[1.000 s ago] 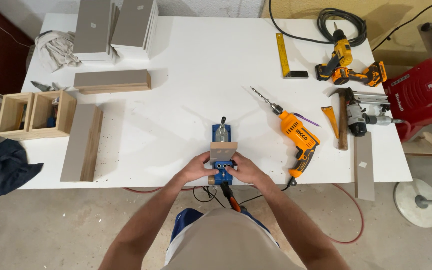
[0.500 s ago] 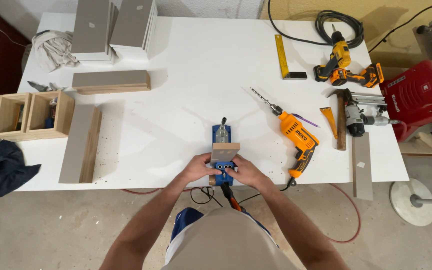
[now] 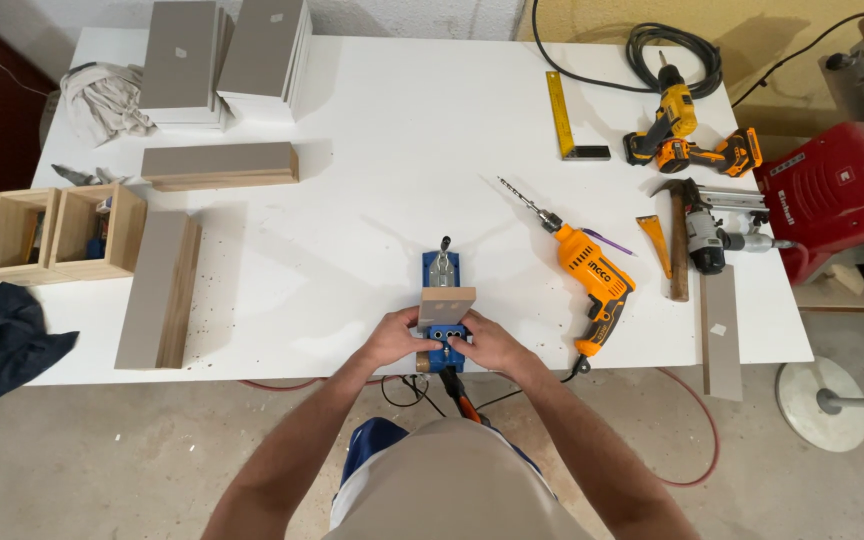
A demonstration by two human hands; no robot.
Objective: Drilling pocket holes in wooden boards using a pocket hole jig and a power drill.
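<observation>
Both forearms reach forward from the lower edge of the view and meet at the near edge of the white table (image 3: 382,200). The left hand (image 3: 395,340) and right hand (image 3: 483,345) curl their fingers around the blue jig (image 3: 443,335), which carries a small wooden block (image 3: 446,306) standing in it. How tightly the fingertips press cannot be told; the jig's lower part is hidden beneath the hands. An orange corded drill (image 3: 587,275) lies just to the right of the jig. Grey boards (image 3: 219,165) and two open wooden boxes (image 3: 62,232) sit at the left. The floor is bare concrete.
</observation>
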